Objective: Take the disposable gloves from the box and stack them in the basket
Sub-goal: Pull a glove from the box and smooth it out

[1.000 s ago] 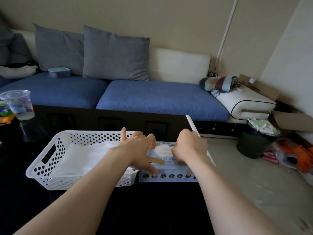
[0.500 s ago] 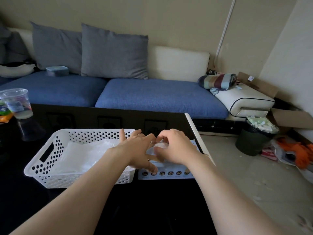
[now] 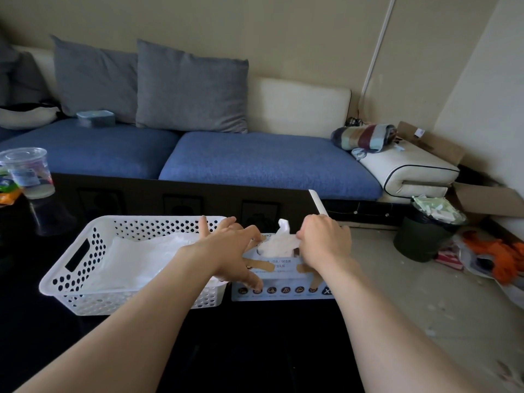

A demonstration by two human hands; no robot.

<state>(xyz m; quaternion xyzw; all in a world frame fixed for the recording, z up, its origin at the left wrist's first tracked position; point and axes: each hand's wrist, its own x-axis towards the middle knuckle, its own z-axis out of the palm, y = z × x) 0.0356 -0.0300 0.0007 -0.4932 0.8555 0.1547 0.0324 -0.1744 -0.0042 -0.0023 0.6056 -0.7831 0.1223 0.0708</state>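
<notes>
Pinching a crumpled white glove (image 3: 279,241) at the slot in the top of the box (image 3: 283,279), the right hand (image 3: 323,239) has its fingers curled on the thin film. One tuft stands above the knuckles and the rest trails into the opening, so the glove looks only partly out. The left hand (image 3: 229,251) lies flat across the box top at about nine o'clock from the slot, fingers spread and straight, gripping nothing. I take it to be pinning the light carton down so it does not lift with the pull. The white perforated basket (image 3: 65,276) sits at nine o'clock from the box, its near corner just beside or touching it, which keeps the carry short. Inside it, a loose layer of stacked gloves (image 3: 136,259) already covers the bottom, so the job seems well under way, though the box hides how many remain. Both containers rest on a dark glossy surface (image 3: 255,336), close to its right edge. A clear plastic cup (image 3: 28,173) stands well apart at ten o'clock. Film this limp will likely drag a second glove up behind it, so a slow upward draw seems wise.
</notes>
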